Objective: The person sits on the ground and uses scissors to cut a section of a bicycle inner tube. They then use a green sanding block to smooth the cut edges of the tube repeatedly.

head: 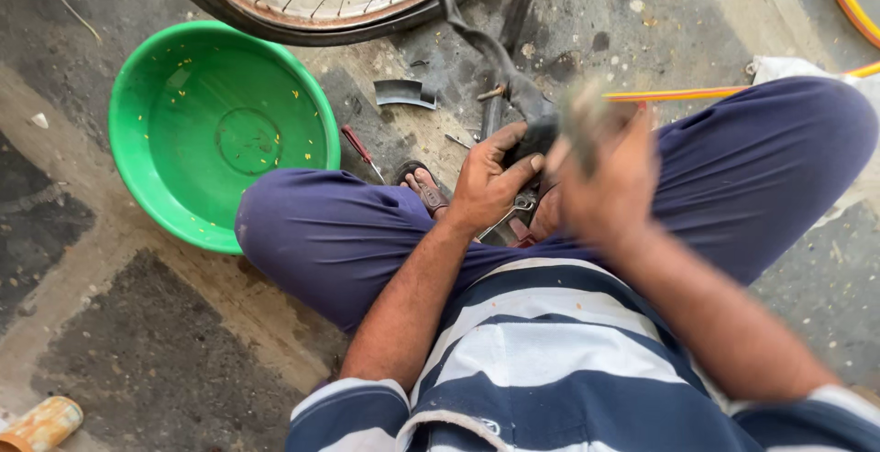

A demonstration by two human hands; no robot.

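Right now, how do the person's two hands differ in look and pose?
The left hand is sharp in the picture, its fingers pressed down on the black inner tube; the right hand is blurred. The left hand sits lower, toward the left knee; the right hand is raised, gripping a small greyish thing too blurred to identify. Both are bare and work close together between the knees.

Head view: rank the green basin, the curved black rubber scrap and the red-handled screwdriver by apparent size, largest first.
1. Green basin, by far the largest.
2. Curved black rubber scrap and red-handled screwdriver: look similar, and the screwdriver is partly hidden by the knee, so unranked.
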